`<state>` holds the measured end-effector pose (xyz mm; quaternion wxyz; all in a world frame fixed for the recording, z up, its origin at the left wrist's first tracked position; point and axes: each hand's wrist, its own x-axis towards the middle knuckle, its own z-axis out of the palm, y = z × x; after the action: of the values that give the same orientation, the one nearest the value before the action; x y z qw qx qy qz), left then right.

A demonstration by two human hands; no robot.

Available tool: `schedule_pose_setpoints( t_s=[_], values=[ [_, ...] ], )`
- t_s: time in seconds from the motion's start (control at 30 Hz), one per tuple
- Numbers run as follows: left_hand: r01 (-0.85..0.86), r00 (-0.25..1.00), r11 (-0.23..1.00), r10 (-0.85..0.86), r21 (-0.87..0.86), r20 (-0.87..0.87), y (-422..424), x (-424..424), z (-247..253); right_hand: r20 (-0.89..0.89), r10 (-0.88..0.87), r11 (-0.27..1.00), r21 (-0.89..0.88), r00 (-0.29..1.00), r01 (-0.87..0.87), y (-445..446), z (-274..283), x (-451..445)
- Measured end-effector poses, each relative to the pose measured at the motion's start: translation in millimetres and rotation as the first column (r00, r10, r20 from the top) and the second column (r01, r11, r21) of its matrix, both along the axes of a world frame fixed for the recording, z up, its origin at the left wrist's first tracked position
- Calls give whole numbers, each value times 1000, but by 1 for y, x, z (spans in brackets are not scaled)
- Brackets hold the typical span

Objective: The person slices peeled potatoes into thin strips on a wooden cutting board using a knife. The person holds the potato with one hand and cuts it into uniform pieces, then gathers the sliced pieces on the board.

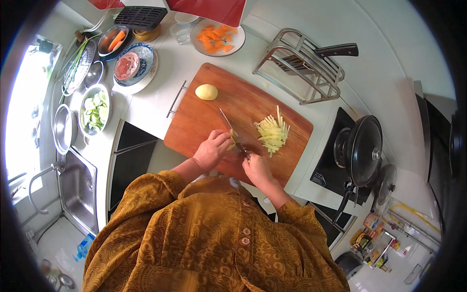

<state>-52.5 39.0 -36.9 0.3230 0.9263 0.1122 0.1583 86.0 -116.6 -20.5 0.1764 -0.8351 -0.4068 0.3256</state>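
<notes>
A wooden cutting board point(233, 87) with a metal handle at its left lies before me. My right hand point(258, 168) grips a kitchen knife point(229, 119) by its handle, the blade pointing away from me. Pressed under the curled fingers of my left hand point(213, 150) is a piece of potato point(232, 144), largely hidden by the fingers and the blade, which stands right beside it. To the right of the knife lies a heap of potato strips point(273, 133). One whole peeled potato point(206, 92) rests near the board's far left.
Behind the board stand a plate of carrot slices point(219, 38) and a metal knife rack point(299, 69) holding a cleaver. A lidded black pan point(365, 151) sits on the stove at right. Along the left are a bowl of sliced greens point(95, 111), stacked plates point(146, 64) and a sink point(77, 186).
</notes>
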Motion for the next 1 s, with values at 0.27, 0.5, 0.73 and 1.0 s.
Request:
schedule_pose_setpoints(
  t_s=[0.27, 0.5, 0.73, 1.0],
  values=[
    [-3, 999, 1000, 3, -5, -33, -1, -2, 0, -69, 58, 995, -72, 996, -63, -14, 61, 11],
    [-11, 1000, 1000, 11, -11, -16, -2, 0, 2, 41, 74, 996, -61, 996, -71, -1, 10, 2],
    [44, 999, 995, -42, 94, -24, 1, -1, 3, -6, 61, 998, -25, 998, -61, 2, 21, 6],
    [-3, 1000, 997, 2, 71, 11, -2, -1, -6, -15, 108, 988, -109, 994, -109, 0, 42, 8]
  ],
)
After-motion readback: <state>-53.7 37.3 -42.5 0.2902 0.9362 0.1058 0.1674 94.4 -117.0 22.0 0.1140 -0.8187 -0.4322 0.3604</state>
